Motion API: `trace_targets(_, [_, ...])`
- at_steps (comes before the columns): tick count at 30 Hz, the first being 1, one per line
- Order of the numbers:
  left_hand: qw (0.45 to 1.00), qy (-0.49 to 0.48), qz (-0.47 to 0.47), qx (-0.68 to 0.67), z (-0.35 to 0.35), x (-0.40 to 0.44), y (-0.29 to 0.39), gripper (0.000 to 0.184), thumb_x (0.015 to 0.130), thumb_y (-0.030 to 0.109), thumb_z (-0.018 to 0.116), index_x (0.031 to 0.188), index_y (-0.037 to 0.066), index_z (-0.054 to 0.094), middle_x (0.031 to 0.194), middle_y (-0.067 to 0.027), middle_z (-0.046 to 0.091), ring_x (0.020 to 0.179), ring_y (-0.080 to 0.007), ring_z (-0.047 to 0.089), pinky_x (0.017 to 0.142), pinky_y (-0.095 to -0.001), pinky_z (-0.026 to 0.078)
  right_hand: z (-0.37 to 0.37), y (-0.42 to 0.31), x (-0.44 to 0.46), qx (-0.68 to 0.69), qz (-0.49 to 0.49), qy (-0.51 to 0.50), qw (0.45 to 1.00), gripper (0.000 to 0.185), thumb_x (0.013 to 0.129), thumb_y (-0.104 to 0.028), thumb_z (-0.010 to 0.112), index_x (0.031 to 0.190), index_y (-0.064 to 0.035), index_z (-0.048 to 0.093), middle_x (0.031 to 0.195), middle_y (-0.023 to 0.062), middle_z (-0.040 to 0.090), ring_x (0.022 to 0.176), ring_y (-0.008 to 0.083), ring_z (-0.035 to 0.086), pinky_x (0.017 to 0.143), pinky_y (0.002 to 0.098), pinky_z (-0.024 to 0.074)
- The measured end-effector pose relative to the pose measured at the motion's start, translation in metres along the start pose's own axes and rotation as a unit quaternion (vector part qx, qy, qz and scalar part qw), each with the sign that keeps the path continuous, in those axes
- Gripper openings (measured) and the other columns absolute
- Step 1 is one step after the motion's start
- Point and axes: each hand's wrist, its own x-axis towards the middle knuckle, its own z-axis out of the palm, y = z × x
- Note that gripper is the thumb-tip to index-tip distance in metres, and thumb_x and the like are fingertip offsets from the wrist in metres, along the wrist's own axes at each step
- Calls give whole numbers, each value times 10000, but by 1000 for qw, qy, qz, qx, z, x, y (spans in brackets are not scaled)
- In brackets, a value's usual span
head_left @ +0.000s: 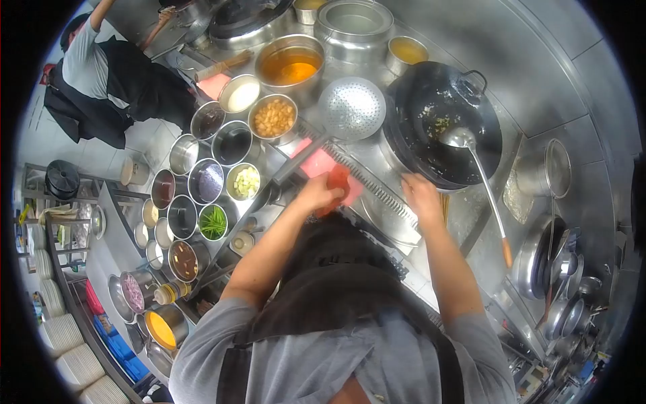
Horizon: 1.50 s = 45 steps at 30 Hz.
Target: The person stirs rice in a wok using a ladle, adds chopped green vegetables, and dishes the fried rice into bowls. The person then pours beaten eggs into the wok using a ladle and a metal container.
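Observation:
My left hand (321,195) is closed on a bunched red cloth (338,178) in front of my apron. Just beyond it, a pink cloth (314,159) lies along the stove's front edge. My right hand (422,196) hovers by the near rim of a black wok (439,161), its fingers loosely bent and nothing visible in them. Bits of chopped food sit in the wok. A ladle (460,137) rests there too, its wooden handle pointing toward me on the right. Left of the wok lies a round perforated strainer (352,108), its handle reaching toward the lower left.
Steel tubs of ingredients crowd the left, including chopped greens (213,222) and fried cubes (274,118). A pot of orange liquid (289,67) stands behind them. Another person (111,74) works at upper left. Stacked plates (84,367) sit lower left; pans (562,316) are at right.

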Motion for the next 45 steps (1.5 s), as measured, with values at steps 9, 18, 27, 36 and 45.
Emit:
trace_targets(9, [817, 379, 176, 398, 22, 90, -77, 394, 724, 228, 684, 1034, 3, 593, 1028, -215, 608, 1005, -366, 577, 862, -450, 479, 8, -8, -127, 56, 165, -72, 982, 183, 811, -101, 650, 967, -10, 685, 895, 179, 677, 758, 298, 672, 701, 384, 529])
trace_targets(18, [708, 275, 234, 607, -51, 94, -68, 196, 799, 139, 581, 933, -1, 610, 885, -241, 633, 839, -364, 643, 746, -493, 508, -101, 25, -147, 34, 279, 123, 952, 160, 844, -72, 634, 975, 5, 684, 895, 162, 687, 719, 242, 674, 640, 325, 525])
trace_targets(27, [777, 193, 96, 592, -66, 144, -27, 221, 783, 139, 603, 979, 51, 652, 907, -173, 686, 863, -341, 669, 815, -383, 531, -164, 132, -140, -298, 247, 68, 920, 558, 776, -220, 697, 1287, -83, 520, 1245, 172, 545, 1104, 347, 554, 930, 452, 446])
trace_targets(36, [887, 304, 320, 137, -45, 123, -24, 392, 792, -33, 574, 1179, 30, 588, 1091, -155, 646, 1015, -262, 627, 895, -353, 486, -131, 151, -182, -113, 230, 0, 967, 563, 757, -86, 593, 1304, -20, 476, 1045, 314, 598, 876, 427, 627, 787, 474, 509])
trace_targets(45, [895, 346, -73, 272, -8, -21, -228, 409, 658, 58, 622, 1065, 19, 637, 760, -148, 680, 715, -188, 673, 636, -342, 536, -164, 152, -180, -82, 222, 62, 970, 477, 743, -40, 610, 1204, 48, 527, 825, 275, 623, 756, 429, 616, 673, 473, 494])
